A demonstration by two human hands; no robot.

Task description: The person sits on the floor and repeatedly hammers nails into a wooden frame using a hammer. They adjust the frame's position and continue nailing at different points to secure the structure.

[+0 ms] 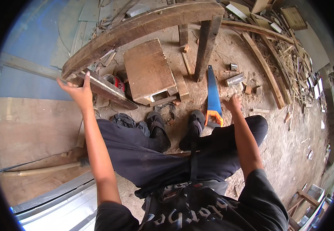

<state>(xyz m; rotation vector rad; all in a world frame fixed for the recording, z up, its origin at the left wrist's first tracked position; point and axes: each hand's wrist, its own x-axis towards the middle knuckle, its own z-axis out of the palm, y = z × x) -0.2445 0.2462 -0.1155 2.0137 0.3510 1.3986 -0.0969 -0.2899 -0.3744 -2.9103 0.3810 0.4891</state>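
Note:
My left hand (79, 92) grips the left end of a worn wooden sawhorse (144, 29), thumb on one side of the beam and fingers on the other. The sawhorse has a long thick top beam and stout legs standing on the floor. My right hand (233, 103) hovers just right of a handsaw (213, 90), apart from it, with the thumb away from the bent fingers and nothing visible in it. The saw lies on the floor with its blue blade pointing away and its orange handle near my right foot.
A wooden box (147, 69) stands between the sawhorse and my feet, with a red can (117, 82) beside it. Metal tins (235, 79) and wood offcuts (248, 89) lie right of the saw. Long planks (265, 71) and scrap line the far right. Plywood (40, 127) stands left.

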